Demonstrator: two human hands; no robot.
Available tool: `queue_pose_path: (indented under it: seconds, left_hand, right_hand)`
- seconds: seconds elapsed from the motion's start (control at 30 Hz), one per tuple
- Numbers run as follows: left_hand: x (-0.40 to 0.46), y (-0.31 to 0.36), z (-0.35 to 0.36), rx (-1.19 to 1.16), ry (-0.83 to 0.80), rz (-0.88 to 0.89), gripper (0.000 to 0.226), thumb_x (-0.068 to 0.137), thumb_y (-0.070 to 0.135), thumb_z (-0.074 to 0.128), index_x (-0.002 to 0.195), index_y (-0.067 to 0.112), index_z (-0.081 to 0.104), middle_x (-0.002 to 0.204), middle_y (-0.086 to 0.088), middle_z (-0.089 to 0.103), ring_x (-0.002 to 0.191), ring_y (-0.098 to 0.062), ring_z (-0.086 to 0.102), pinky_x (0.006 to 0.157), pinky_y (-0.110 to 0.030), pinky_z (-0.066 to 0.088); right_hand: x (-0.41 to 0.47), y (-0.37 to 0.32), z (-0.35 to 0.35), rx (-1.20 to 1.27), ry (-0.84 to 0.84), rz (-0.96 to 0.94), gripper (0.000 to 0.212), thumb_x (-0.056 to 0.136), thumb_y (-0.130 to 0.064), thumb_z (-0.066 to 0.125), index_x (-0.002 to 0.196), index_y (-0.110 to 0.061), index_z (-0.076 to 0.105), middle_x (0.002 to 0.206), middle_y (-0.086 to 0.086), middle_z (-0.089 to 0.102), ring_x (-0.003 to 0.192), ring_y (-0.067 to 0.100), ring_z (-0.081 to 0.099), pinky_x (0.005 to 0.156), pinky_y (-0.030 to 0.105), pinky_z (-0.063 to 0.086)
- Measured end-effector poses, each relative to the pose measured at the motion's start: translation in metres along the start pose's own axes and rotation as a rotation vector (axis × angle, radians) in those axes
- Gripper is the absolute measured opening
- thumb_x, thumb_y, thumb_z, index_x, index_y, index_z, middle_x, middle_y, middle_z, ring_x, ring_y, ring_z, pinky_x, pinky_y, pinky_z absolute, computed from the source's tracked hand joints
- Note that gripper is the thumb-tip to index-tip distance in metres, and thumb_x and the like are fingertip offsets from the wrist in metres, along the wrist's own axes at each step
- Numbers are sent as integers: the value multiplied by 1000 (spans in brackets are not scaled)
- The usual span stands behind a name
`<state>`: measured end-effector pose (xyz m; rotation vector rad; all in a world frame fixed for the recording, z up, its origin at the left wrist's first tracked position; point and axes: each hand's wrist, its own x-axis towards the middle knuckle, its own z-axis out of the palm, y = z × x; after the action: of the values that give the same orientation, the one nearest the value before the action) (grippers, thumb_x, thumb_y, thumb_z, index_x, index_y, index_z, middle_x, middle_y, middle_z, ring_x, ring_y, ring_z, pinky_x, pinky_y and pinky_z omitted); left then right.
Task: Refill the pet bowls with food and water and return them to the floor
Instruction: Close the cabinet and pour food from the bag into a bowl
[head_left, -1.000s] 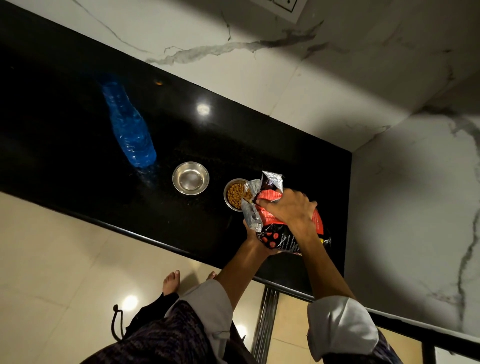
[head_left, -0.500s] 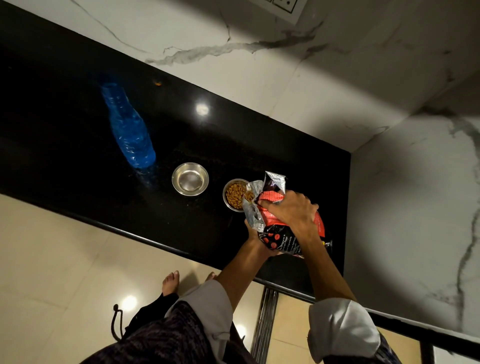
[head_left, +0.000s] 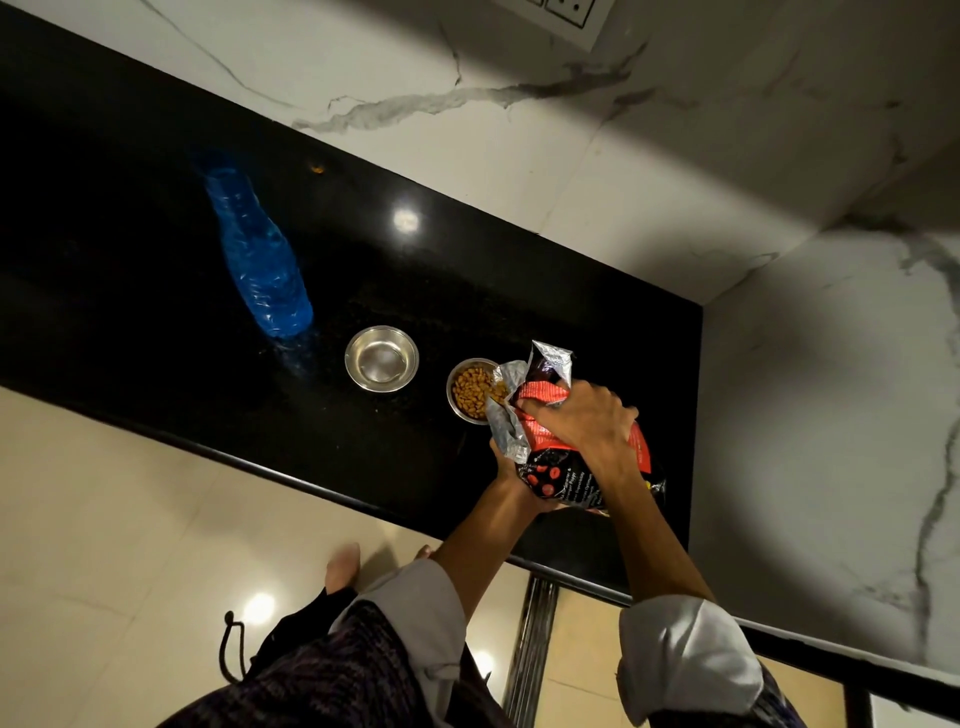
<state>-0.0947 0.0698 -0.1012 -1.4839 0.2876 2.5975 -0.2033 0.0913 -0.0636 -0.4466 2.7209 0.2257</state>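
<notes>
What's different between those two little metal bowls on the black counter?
The right bowl holds brown kibble; the left bowl holds none. The food bag overlaps the right bowl's edge, while the left bowl stands clear, nearer the blue bottle. Both are round, shiny steel.

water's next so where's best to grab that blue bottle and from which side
Wrap a hand around the wide lower body of the blue bottle, coming from the counter's front edge. It stands upright on the black counter, apart from the empty bowl. The body gives more surface than the narrow top, which is too dark to judge.
</notes>
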Motion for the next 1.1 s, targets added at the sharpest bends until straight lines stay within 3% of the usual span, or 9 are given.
queue_pose_path:
  seconds: [0.13, 0.27, 0.43, 0.7, 0.8, 0.87, 0.9, 0.97, 1.1]
  left_hand:
    - [2, -3, -1, -11, 21, -31, 73, 107, 54, 17, 157, 1, 22, 164, -18, 25, 151, -37, 27, 116, -50, 31]
    - [12, -8, 7, -98, -220, -13, 119, 60, 83, 62, 156, 19, 32, 154, -18, 43, 141, -45, 40, 118, -58, 30]
    - [12, -7, 7, -146, -167, -24, 99, 80, 83, 32, 153, 16, 36, 157, -12, 39, 146, -43, 32, 120, -60, 22]
    - [12, 2, 1, -183, -208, -34, 106, 63, 85, 42, 149, 22, 39, 155, -16, 40, 143, -44, 35, 120, -60, 23]
    - [9, 1, -5, -89, -90, -20, 78, 100, 65, 23, 157, 12, 26, 161, -18, 30, 148, -40, 29, 107, -52, 39]
    - [19, -1, -10, -35, 8, -4, 74, 106, 57, 19, 157, 3, 23, 164, -18, 26, 150, -37, 27, 112, -50, 36]
    - [14, 5, -7, -29, -16, -9, 82, 101, 66, 28, 158, 6, 23, 163, -17, 27, 150, -38, 28, 116, -51, 32]
    - [18, 8, -2, -67, -158, -34, 117, 67, 88, 59, 158, 21, 29, 159, -16, 37, 145, -44, 34, 118, -59, 28]
    - [63, -4, -7, -12, -135, -45, 117, 64, 94, 51, 156, 24, 34, 155, -17, 43, 140, -47, 40, 113, -64, 31]
  right_hand:
    - [-1, 4, 2, -5, 7, 4, 87, 78, -87, 59, 126, -15, 65, 130, 11, 66, 128, 38, 58, 113, 60, 36]
    - [-2, 7, 2, -15, 4, 6, 84, 79, -85, 60, 123, -13, 65, 128, 11, 67, 127, 37, 59, 113, 59, 37]
    - [-1, 5, 4, -23, -1, 5, 85, 80, -86, 58, 121, -13, 65, 126, 11, 68, 127, 37, 59, 112, 59, 37]
    - [0, -7, 1, -46, -22, -16, 85, 78, -88, 57, 121, -16, 65, 128, 9, 67, 129, 36, 58, 114, 61, 36]
    - [1, -9, 0, -45, -11, -12, 85, 77, -89, 57, 120, -16, 66, 127, 9, 68, 128, 36, 58, 114, 62, 35]
    - [3, -10, -1, -35, -7, -10, 86, 77, -89, 57, 121, -16, 66, 128, 9, 68, 128, 36, 58, 114, 62, 35]
    - [3, -10, -1, -29, -9, -7, 86, 76, -89, 58, 122, -16, 65, 128, 9, 67, 128, 36, 58, 114, 62, 36]
    - [5, -11, -2, -26, -10, 1, 87, 75, -89, 59, 123, -16, 65, 130, 10, 67, 129, 37, 58, 114, 60, 36]
    - [7, -9, -5, -34, -9, 16, 90, 75, -89, 60, 125, -15, 64, 129, 11, 67, 127, 37, 59, 113, 59, 38]
